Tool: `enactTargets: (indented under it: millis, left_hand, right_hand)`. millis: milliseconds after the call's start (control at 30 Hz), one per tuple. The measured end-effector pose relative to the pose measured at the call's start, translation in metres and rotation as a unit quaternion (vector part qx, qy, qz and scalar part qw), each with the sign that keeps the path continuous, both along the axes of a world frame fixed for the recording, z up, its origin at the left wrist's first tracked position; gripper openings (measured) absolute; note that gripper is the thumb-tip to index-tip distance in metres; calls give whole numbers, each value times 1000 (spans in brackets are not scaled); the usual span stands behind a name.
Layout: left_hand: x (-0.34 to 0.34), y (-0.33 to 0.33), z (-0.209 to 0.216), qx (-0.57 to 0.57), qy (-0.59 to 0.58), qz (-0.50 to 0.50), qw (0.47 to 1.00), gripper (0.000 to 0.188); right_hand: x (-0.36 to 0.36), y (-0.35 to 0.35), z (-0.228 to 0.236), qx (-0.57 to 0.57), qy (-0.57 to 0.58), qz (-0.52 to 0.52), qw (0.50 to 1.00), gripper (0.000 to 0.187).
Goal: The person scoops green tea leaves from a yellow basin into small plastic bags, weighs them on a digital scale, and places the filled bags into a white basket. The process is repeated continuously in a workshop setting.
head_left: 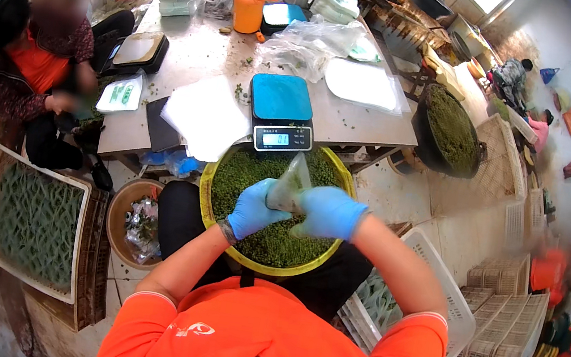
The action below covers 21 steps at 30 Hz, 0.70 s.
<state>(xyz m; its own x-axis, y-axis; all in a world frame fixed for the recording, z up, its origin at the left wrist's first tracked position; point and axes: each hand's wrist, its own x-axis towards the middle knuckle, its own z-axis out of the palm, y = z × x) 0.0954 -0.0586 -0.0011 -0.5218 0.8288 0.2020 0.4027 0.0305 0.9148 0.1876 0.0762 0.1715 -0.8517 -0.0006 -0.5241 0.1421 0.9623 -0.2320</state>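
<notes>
My left hand (257,208), in a blue glove, is closed around a small clear plastic bag (293,180) that narrows to a tip at its upper end. Something greenish shows through the bag's lower part. Close against the bag's right side is my right hand (330,212), also gloved in blue; its fingers are blurred and greenish at the tips, so their grip cannot be made out. Both hands are above a round yellow-rimmed tub (348,180) of small green buds or peppercorn-like grains (258,246), set between my knees. Just beyond the tub, a blue-topped digital scale (282,99) stands at the table's edge.
White sheets (208,118) and clear plastic bags (296,47) lie on the table (340,124), with an orange flask (248,7) behind. A co-worker (38,71) sits at left. Crates of filled bags (31,223) (374,300) flank me. A dark pan of greens (451,129) stands right.
</notes>
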Motion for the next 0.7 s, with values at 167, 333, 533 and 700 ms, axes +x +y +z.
enactTargets:
  millis: [167, 333, 533, 700]
  left_hand:
    - [2, -5, -4, 89, 36, 41, 995, 67]
    - [20, 22, -8, 95, -85, 19, 992, 85]
    - [31, 25, -6, 64, -83, -47, 993, 80]
    - [44, 47, -6, 31, 54, -40, 997, 68]
  right_hand:
    - [25, 9, 6, -141, 170, -46, 974, 50]
    - [11, 11, -44, -122, 55, 29, 991, 54]
    - [49, 32, -52, -185, 104, -57, 976, 44]
    - [40, 37, -68, -202, -16, -24, 979, 49]
